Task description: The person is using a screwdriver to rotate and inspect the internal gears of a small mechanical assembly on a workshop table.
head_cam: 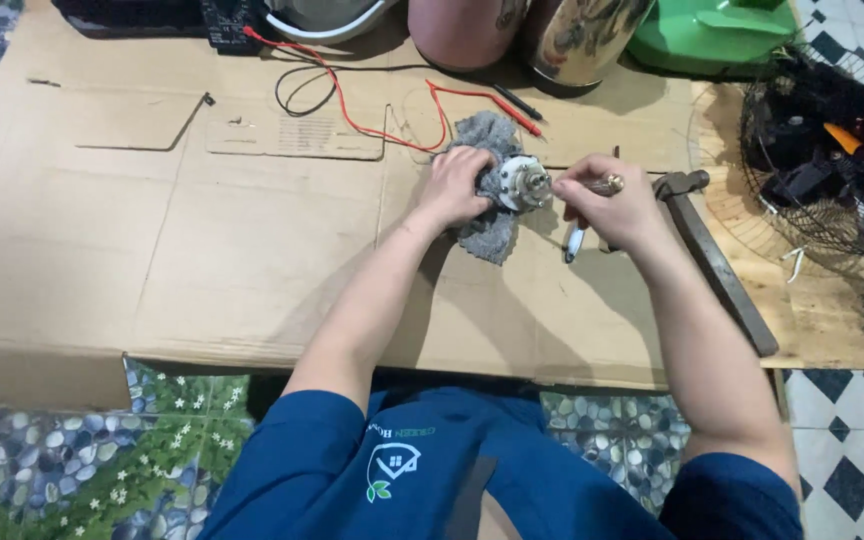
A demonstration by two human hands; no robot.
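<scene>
Your left hand [457, 185] is clamped around the grey rag [487, 215] that wraps the small motor [524, 184], pinning it to the cardboard [252, 250] with the shaft end facing to your right. So the motor's long axis runs pretty much sideways, left to right, straight at your right hand [607, 205]. That hand is closed on a thin tool [574, 240] with a pale handle poking out below the fist, and its fingers sit just beside the shaft tip, basically touching it; I can't tell what the tool's working end is doing, your fingers hide it. The right hand is the nearer one to the exposed end. The hammer [717, 260] lies just right of that wrist, handle angled back toward you, and the red probe leads [382, 125] trail off behind the rag.
</scene>
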